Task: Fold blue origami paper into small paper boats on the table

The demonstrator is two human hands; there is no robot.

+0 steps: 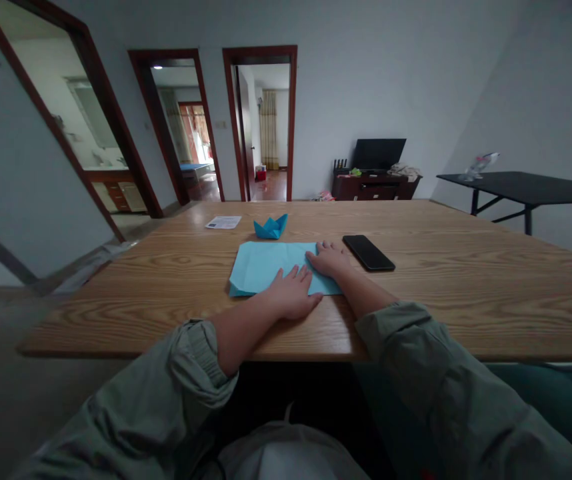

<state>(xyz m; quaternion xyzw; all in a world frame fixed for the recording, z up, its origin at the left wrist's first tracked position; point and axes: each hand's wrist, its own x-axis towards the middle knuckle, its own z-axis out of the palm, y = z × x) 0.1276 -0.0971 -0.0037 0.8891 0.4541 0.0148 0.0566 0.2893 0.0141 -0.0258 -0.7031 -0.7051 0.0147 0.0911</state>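
Observation:
A sheet of light blue paper (266, 263) lies on the wooden table in front of me, creased, with folded corners on its left side. My left hand (295, 293) rests flat on the paper's near edge, fingers stretched out and thumb pointing right. Farther right, my right hand (330, 259) presses on the paper's right part with its fingers spread. Just beyond the sheet stands a folded blue paper boat (271, 227), touched by neither hand. Part of the paper's right side is hidden under my right hand and forearm.
On the wooden table (466, 280), a black smartphone (369, 253) lies right of the paper, and a white printed card (223, 222) lies at the far left. Beyond are a black folding table (531, 187) with a clear plastic item, and a television (379, 154) on a cabinet.

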